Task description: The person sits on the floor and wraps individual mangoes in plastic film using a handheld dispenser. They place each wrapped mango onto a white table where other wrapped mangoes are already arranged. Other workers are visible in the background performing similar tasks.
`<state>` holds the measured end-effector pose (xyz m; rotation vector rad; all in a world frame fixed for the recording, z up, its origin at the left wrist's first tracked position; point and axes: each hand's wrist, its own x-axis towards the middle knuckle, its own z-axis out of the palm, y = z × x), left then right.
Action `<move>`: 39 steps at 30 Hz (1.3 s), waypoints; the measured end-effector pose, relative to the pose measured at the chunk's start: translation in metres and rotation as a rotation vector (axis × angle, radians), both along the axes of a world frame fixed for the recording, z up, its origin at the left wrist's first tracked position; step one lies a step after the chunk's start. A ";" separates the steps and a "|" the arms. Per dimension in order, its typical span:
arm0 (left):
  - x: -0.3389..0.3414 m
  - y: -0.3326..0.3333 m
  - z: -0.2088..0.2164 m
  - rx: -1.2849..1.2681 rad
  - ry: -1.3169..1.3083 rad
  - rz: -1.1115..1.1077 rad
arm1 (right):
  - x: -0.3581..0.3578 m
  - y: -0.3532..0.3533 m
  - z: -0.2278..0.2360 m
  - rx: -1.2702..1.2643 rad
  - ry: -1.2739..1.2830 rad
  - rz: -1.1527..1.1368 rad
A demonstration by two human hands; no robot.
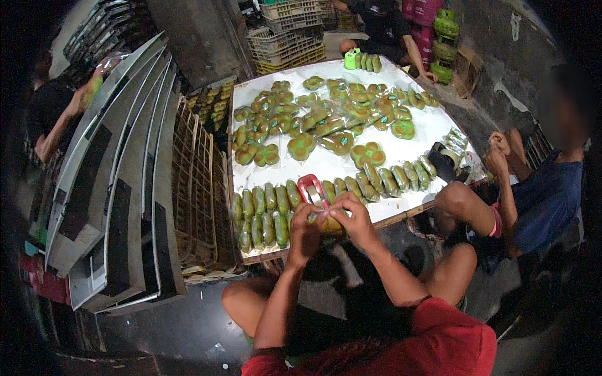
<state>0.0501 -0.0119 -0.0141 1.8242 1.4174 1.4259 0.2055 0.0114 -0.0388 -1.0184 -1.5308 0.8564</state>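
Note:
At the near edge of the white table (401,207), both my hands are closed with fingertips meeting. My left hand (305,230) and my right hand (355,219) pinch the plastic of a wrapped green bun (333,225), which hangs partly hidden behind the fingers. Just beyond my fingertips stands a red tape dispenser (311,190). Long wrapped green buns (268,229) line up in two rows to the left. Another row of wrapped long buns (389,182) runs off to the right. Farther back, many wrapped flower-shaped green buns (301,146) lie heaped.
Left of the table are a crate (199,188) and stacked metal trays (135,182). A black tape dispenser (444,161) sits at the right edge, near a seated co-worker in a blue shirt (545,200). A green tape dispenser (351,59) stands at the far edge, by another person. Plastic crates (285,37) are piled behind.

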 end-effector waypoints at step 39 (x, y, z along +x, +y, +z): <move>0.018 -0.013 0.031 -0.061 -0.152 0.255 | -0.009 -0.006 0.035 -0.055 0.096 0.089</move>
